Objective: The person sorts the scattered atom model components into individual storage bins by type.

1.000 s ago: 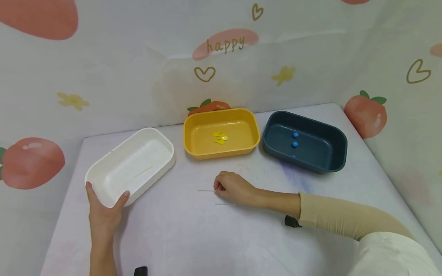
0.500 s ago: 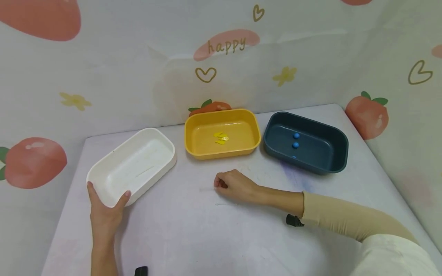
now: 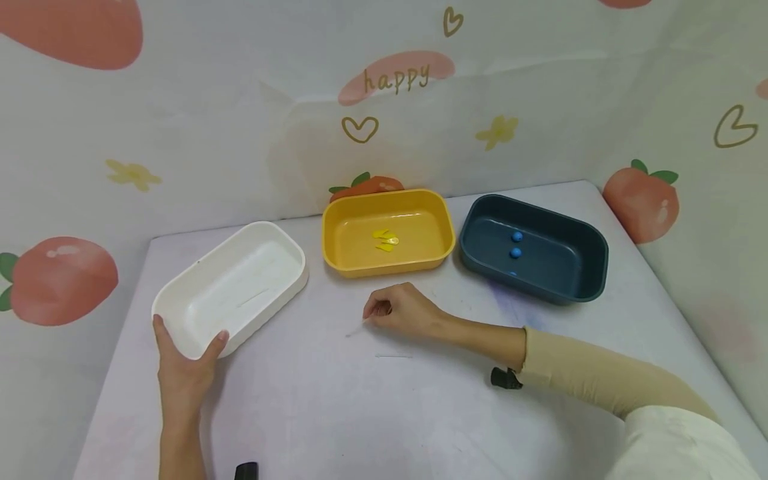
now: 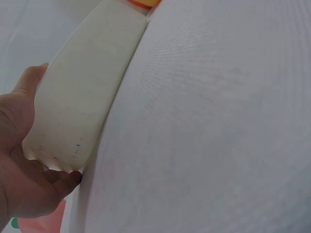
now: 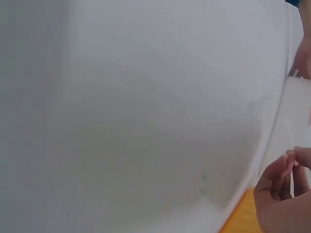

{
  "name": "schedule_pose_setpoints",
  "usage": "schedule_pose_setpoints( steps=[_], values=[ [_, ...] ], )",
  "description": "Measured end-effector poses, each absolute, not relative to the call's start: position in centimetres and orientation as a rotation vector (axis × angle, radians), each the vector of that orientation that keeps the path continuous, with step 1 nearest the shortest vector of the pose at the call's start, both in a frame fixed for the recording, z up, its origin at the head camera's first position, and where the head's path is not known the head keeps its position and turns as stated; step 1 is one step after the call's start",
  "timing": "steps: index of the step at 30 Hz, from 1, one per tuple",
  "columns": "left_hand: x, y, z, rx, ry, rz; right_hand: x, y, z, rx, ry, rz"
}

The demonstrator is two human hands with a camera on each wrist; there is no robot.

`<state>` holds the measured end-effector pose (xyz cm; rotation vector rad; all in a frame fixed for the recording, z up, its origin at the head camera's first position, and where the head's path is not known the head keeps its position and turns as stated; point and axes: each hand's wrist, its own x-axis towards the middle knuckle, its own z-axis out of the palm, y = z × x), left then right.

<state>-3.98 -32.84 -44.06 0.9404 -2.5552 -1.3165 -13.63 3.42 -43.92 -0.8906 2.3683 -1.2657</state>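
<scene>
My right hand (image 3: 408, 310) pinches one end of a thin whitish stick (image 3: 354, 331) between thumb and fingertips, above the table's middle. A second thin stick (image 3: 393, 355) lies on the table just below that hand. My left hand (image 3: 185, 383) grips the near end of a white tray (image 3: 292, 291), with thumb and fingers on its wall. Another thin stick (image 3: 252, 298) lies inside this tray. In the left wrist view, the left fingers (image 4: 63, 184) curl at the tray's end. The right wrist view shows the pinching right hand (image 5: 286, 194), but the stick is barely visible.
A yellow tray (image 3: 390, 268) with several small yellow pieces (image 3: 385, 240) stands at the back centre. Right of it, a dark blue tray (image 3: 591, 267) holds small blue balls (image 3: 516, 253). A patterned cloth wall (image 3: 240, 133) rises behind the table.
The right hand has picked up the stick at its fingertips, rising slightly and moving a little left; the stick now tilts. The left hand keeps its hold on the white tray.
</scene>
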Motion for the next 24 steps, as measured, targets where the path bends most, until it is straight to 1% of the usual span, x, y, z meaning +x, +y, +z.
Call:
schedule_pose_setpoints(
  steps=[5,12,18,24],
  values=[
    [-4.2,-32.7,-44.0,0.916,-2.559,-1.317,-14.6,2.8,-42.8,-0.924,2.335,-1.296],
    [-3.9,-32.6,-43.9,0.883,-2.551,-1.349,-15.4,2.1,-41.3,-1.025,2.320,-1.228],
    [-3.8,-32.7,-43.8,0.877,-2.541,-1.377,-15.9,0.7,-39.8,-1.114,2.388,-1.197],
    [-3.7,-32.8,-43.9,0.902,-2.551,-1.345,-16.4,-0.8,-39.0,-1.128,2.407,-1.220]
  ],
)
